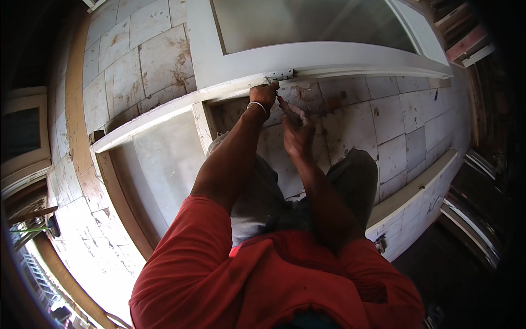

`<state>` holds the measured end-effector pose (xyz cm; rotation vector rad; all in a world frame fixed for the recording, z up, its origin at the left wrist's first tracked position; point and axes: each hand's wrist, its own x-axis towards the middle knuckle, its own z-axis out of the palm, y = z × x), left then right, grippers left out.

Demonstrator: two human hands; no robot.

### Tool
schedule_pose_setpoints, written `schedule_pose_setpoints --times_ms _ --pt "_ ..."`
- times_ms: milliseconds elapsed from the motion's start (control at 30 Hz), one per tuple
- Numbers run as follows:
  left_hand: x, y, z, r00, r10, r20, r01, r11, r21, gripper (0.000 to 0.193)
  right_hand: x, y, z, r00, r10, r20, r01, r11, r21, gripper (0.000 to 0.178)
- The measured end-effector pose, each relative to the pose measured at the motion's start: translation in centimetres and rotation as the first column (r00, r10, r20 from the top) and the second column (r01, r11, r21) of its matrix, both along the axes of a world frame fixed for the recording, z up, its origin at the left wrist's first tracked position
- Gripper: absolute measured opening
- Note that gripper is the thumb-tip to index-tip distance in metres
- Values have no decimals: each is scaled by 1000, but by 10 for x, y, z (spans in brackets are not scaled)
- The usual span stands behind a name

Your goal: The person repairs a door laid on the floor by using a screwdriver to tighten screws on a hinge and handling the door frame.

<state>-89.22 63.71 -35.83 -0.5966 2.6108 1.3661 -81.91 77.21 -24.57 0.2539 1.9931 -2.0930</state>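
1. Left hand (264, 94): mine, with a thin bracelet at the wrist. It is raised to the far middle of the scene, fingers curled tight against the lower edge of the white door frame, just below the metal hinge. Whether they pinch a screw or only press there I cannot tell; the knuckles hide it.

2. Right hand (297, 130): mine, just right of and nearer than the left. Its fingers are clenched around a slim tool (282, 104) whose dark shaft points up and left toward the hinge. The tip is too small to make out.

3. Metal hinge (279, 74): a small silver leaf with holes, on the bottom rail of the white door (307, 57), far centre. I judge it stiff, light and sharp-edged, best steadied by its flat face, not its rim.

4. Tool, handling: thin, rigid and likely slippery. It wants a firm grip low on the handle, so the tip stays seated.

5. White door with glass pane (307, 22): heavy, and the glass is fragile. I would take it by the rail only.

6. Surroundings: stained tiled floor (378, 126); white frame rail (159, 112) running left; my grey trousers and red shirt near.
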Motion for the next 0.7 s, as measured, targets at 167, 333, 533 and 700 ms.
schedule_pose_setpoints --times_ms 167,333,533,700 --pt "-2 10 22 994 33 103 -49 988 149 31 1 5 4 992 12 -124 14 978 206 33" --pt "3 3 22 973 226 40 -229 947 227 37 3 -4 17 998 43 -49 -36 989 140 31" --pt "1 17 52 903 377 207 -429 766 478 35 3 8 -8 933 66 -354 40 958 283 26" --pt "1 4 34 954 286 93 -301 915 270 36 -4 5 34 919 20 394 2 998 -57 28"
